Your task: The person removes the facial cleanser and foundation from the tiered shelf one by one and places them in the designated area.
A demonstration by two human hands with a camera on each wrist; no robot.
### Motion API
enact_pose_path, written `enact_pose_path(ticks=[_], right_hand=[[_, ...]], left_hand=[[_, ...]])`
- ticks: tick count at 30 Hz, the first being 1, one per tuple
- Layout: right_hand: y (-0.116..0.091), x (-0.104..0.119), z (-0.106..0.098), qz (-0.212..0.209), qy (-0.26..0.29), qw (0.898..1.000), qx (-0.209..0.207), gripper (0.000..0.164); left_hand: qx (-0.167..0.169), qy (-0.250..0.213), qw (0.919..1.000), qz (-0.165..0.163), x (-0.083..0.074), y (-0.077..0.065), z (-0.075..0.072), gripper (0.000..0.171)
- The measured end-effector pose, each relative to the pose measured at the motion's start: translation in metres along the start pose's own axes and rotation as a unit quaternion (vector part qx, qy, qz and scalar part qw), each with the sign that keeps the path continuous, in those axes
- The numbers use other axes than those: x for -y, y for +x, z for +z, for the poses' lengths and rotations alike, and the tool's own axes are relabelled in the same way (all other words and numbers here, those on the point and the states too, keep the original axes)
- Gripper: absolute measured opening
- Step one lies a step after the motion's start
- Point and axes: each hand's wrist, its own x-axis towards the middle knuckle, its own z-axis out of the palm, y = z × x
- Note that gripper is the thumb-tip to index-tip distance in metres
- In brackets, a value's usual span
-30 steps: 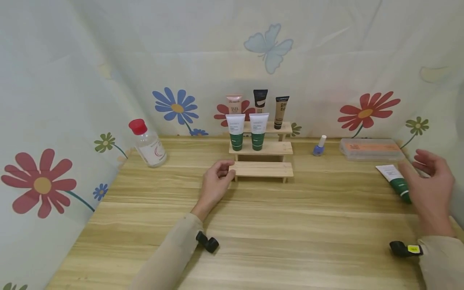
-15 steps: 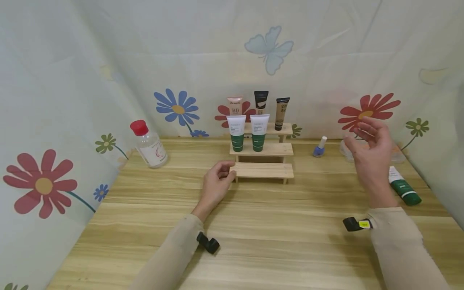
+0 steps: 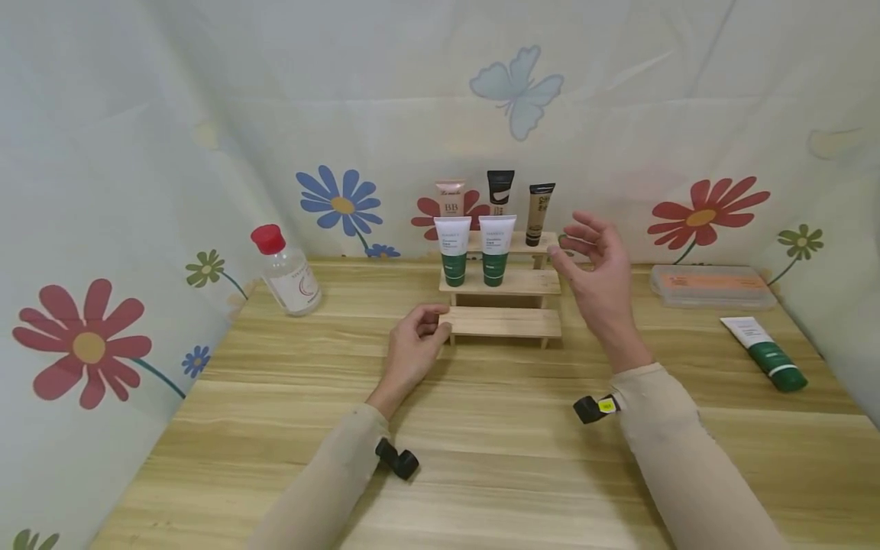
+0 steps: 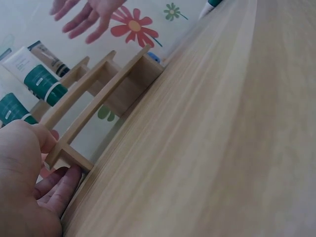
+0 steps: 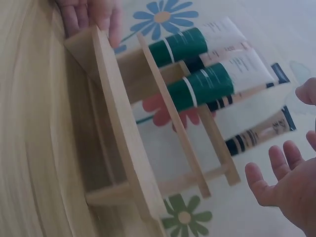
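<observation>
The right hand (image 3: 596,267), grip wide and empty, has left the green-and-white tube (image 3: 766,355) lying near the table (image 3: 495,443)'s right edge for the tiered wooden stand (image 3: 505,322), which the left hand (image 3: 415,345) pinches.

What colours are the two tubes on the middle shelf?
The tubes are white above and green below; best seen in the head view.

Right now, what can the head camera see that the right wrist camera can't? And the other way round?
Only the head view: the bottle, the case and the loose tube.

Only the right wrist view: a look in underneath the front step.

Both: the stand, two green tubes, the gold tube, the left hand and the right hand.
</observation>
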Motion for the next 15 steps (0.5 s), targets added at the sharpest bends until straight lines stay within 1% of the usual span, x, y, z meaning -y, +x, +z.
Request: enact_pose_path(ticks=[8,15], right_hand=[[0.004,-0.014,0.039,0.018,0.013,0.999,0.037,0.054],[0.005,-0.027,0.056,0.036,0.001,0.998,0.053,0.050]], left_hand=[[-0.003,0.000,1.0000,0.007,-0.001,0.002,-0.003,0.026],[0.000,-0.002,1.0000,0.002,-0.003,0.000,-0.001,0.025]])
